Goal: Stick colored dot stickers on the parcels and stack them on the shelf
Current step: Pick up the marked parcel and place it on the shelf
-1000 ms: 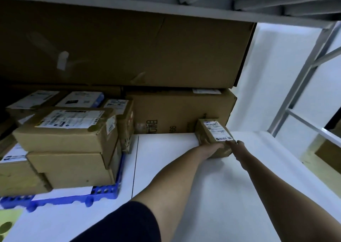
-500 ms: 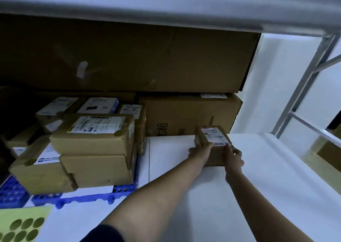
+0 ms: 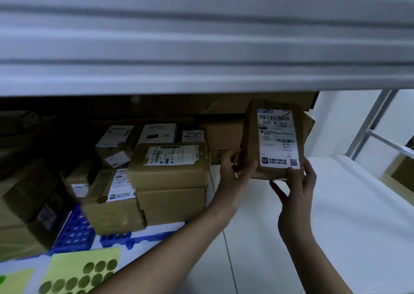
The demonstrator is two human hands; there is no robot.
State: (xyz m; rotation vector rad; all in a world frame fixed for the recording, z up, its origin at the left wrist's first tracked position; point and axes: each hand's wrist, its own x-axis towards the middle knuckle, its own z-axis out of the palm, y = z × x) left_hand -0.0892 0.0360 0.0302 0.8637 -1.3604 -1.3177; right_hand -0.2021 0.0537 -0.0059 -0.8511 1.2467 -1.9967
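Observation:
I hold a small brown cardboard parcel with a white shipping label, lifted above the white shelf board and tilted with its label toward me. My left hand grips its left lower side. My right hand grips its bottom right corner, thumb on the label. A yellow-green sheet of dot stickers lies at the bottom left. To the left stands a stack of labelled parcels.
A blue plastic pallet carries the stacked parcels at the left. Large brown cartons fill the back of the shelf. The upper shelf's grey edge spans the top of the view. A metal frame upright stands at the right.
Both hands have lifted the small parcel off the shelf board and pulled it toward me, tilting its label up. My head has moved back and up, so the upper shelf edge now fills the top.

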